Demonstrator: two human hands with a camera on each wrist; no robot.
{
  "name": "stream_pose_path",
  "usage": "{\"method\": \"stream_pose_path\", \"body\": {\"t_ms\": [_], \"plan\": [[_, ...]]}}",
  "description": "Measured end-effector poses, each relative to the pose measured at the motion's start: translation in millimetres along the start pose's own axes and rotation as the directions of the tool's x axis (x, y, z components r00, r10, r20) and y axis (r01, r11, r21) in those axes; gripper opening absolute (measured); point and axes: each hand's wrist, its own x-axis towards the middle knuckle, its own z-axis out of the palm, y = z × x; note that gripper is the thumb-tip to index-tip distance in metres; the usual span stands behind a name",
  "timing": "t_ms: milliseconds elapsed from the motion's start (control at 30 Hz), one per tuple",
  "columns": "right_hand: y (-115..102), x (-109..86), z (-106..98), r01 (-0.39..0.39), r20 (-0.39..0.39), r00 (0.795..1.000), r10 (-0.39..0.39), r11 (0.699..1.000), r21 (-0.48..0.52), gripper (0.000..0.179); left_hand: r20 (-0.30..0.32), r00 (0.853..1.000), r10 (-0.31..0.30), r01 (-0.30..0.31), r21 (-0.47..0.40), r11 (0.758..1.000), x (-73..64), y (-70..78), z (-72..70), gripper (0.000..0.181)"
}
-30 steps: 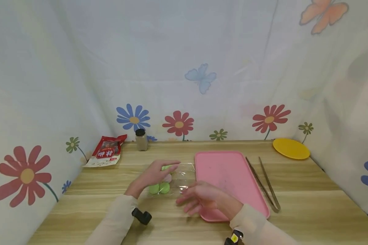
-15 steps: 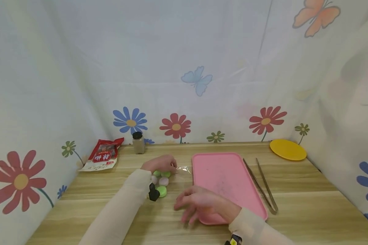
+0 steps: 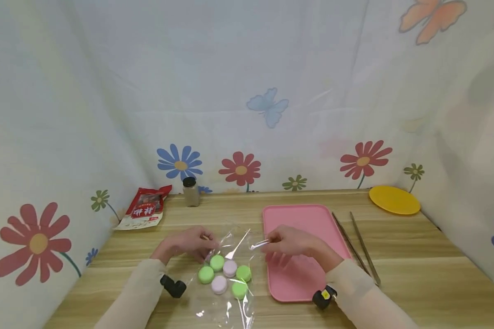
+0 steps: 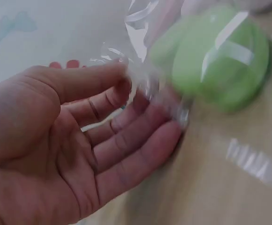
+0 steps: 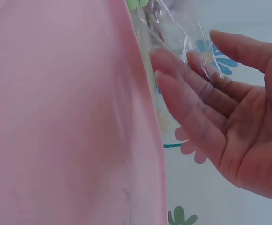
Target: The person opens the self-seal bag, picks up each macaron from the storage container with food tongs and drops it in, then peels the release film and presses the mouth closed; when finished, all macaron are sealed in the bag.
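A clear plastic bag (image 3: 230, 246) holds several green and lilac macarons (image 3: 219, 284) and lies left of the pink tray (image 3: 271, 290). My left hand (image 3: 189, 242) pinches the bag's upper left edge; in the left wrist view the film bunches at the fingertips (image 4: 166, 136), beside a green macaron (image 4: 224, 56). My right hand (image 3: 290, 240) is at the bag's upper right corner, over the tray's left side. In the right wrist view, thumb and fingers of the right hand (image 5: 229, 103) stand apart, with the bag's film (image 5: 192, 33) between them.
Long metal tongs (image 3: 364, 249) lie along the tray's right side. A yellow plate (image 3: 394, 200) sits at the back right. A red and white food packet (image 3: 144, 208) and a black-capped jar (image 3: 191, 193) stand at the back left. A flowered curtain (image 3: 214, 91) encloses the table.
The bag has turned and shifted toward me, with its macarons now in full view. My left hand has moved left, gripping the edge; my right hand has risen to the opposite corner.
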Motion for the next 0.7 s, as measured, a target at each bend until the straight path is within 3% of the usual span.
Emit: {"method": "stream_pose_path", "body": {"t_ms": [133,333,533,700], "plan": [[0,6.4,-6,0.020,-0.024,0.999,-0.022,0.997,-0.068,0.014,0.062,0.994,0.089,-0.079,-0.146,0.986,-15.4,-17.4,4.7,0.024],[-3,18.9,-5,0.069,-0.050,0.996,-0.073,0.994,-0.085,0.003,0.093,0.983,0.155,-0.136,-0.185,0.973,-26.4,-32.3,-0.2,0.021],[1,21.8,-7,0.117,-0.059,0.991,-0.118,0.993,-0.028,0.021,0.122,0.981,0.149,-0.123,-0.199,0.972,-32.9,-42.7,-9.9,0.017],[7,22.8,-9,0.152,-0.061,0.986,-0.155,0.987,-0.055,0.040,0.140,0.979,0.150,-0.117,-0.215,0.969,-33.4,-45.7,-13.0,0.015]]}}
